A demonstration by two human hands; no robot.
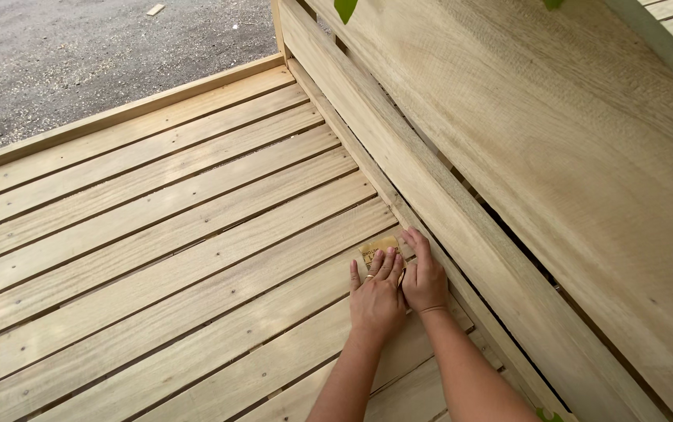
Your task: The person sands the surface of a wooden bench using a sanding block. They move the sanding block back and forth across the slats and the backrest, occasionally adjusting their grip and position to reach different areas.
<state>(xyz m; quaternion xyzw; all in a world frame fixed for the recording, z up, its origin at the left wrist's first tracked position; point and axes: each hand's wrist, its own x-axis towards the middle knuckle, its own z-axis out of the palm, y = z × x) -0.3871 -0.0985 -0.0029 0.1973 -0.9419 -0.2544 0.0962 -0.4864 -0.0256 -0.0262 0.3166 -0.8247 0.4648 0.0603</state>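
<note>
Head view: both hands (400, 287) flat, fingers together, on sandpaper (378, 249), mostly hidden, atop slatted bench (157, 234).

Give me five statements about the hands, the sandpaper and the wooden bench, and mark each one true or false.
1. Both hands press on a small piece of sandpaper. True: the left hand and right hand lie flat on it.
2. The sandpaper lies on the gravel. False: it lies on a seat slat of the bench, near the backrest.
3. The left hand wears a ring. True.
4. The seat is one solid board. False: it is many slats with gaps between.
5. The right hand holds a hammer. False: it holds no tool, its fingers are spread on the wood and paper.
</note>
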